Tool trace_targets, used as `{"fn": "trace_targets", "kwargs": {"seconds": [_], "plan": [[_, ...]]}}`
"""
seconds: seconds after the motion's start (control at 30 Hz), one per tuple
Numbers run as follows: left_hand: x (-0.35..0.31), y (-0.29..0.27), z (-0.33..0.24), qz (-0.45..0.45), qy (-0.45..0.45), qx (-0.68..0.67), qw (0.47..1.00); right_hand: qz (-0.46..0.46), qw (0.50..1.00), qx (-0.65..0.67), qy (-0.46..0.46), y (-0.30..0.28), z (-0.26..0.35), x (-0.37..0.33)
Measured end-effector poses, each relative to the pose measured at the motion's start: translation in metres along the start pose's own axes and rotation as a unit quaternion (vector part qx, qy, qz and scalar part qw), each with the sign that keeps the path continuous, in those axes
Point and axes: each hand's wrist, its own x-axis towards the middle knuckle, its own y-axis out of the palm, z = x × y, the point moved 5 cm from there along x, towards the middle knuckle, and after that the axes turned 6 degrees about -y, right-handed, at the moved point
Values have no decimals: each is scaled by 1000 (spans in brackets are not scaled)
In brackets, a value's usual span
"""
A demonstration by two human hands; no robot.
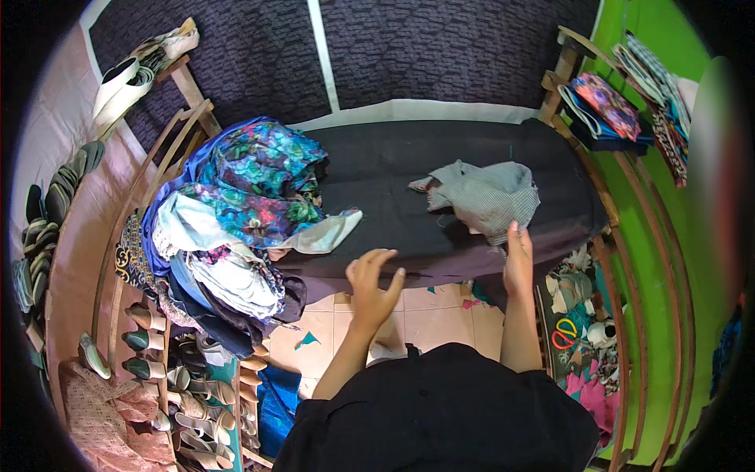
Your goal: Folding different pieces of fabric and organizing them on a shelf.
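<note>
A grey finely checked cloth (491, 193) lies crumpled over the right half of a table covered in black fabric (377, 169). At the cloth's near right edge is my right hand (517, 263), its fingers closed on that edge. My left hand (373, 285) hovers by the table's front edge, holding nothing, with thumb and fingers apart. To its left, a big heap of cloth is piled on the table's left end. That heap has a blue floral fabric (252, 185) on top and white cloth (236, 283) hanging down in front.
Wooden racks flank the table. On the left one stand rows of shoe forms and shoes (208, 425). Folded fabrics (609, 106) rest on the right rack. Below them are scissors with red and yellow handles (564, 333) among cloth scraps. A blue cloth (279, 409) lies low at left.
</note>
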Motion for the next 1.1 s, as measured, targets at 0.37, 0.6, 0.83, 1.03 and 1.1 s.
{"fn": "trace_targets", "kwargs": {"seconds": [0.37,0.6,0.83,1.03,1.1], "plan": [[-75,63,-138,89,141,-152,974,-124,989,77,-13,-154,41,-89],[-125,80,-151,124,82,-216,965,-195,977,-78,-45,-242,111,-170],[-150,99,-190,277,154,-190,929,144,955,-260,-4,-196,83,-205],[-150,101,-179,395,144,-169,891,285,918,-270,-62,-138,97,-192],[-150,97,-165,407,94,-144,897,285,932,-217,-49,-128,94,-186]]}}
